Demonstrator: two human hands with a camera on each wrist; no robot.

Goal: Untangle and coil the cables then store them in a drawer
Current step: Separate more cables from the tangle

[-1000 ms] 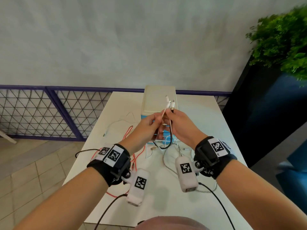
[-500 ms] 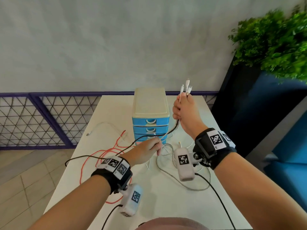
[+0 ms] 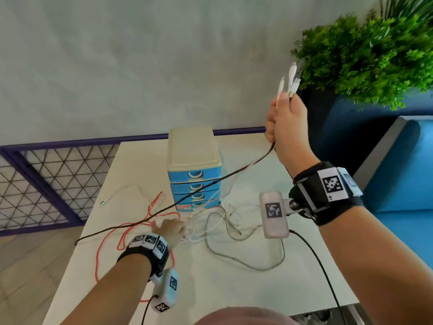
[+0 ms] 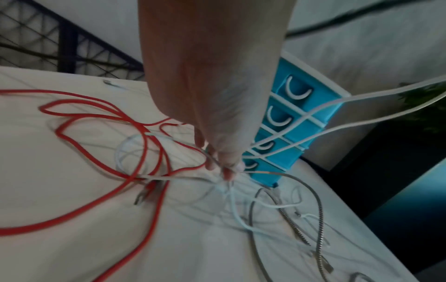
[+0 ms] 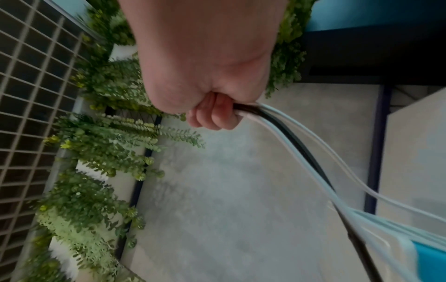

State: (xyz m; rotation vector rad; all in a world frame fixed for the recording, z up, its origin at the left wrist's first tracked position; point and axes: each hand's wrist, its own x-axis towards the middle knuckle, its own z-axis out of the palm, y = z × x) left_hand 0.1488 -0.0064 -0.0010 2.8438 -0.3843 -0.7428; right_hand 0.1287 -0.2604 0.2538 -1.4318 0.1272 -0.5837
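My right hand (image 3: pixel 281 113) is raised high to the right of the drawer unit (image 3: pixel 194 160) and grips a bundle of cable ends. White plugs (image 3: pixel 290 83) stick up out of the fist. A black cable (image 3: pixel 210 184) and white cables (image 4: pixel 337 106) run taut from it down to the table; the right wrist view shows them leaving the right hand (image 5: pixel 214 118). Low on the table, my left hand (image 3: pixel 180 231) pinches thin cables at the knot of the tangle, seen at the fingertips (image 4: pixel 226 169). A red cable (image 3: pixel 112 238) loops around that hand.
The cream unit with blue drawers, all shut, stands at the back middle of the white table (image 3: pixel 234 289). A braided metal cable (image 3: pixel 257 267) lies loose front right. A white cable end (image 3: pixel 103 202) lies far left. A green plant (image 3: pixel 365 55) stands to the right, a mesh fence (image 3: pixel 46 184) to the left.
My right hand has risen up and to the right with the cable ends, pulling the cables taut. My left hand has dropped from the bundle to the tangle on the table.
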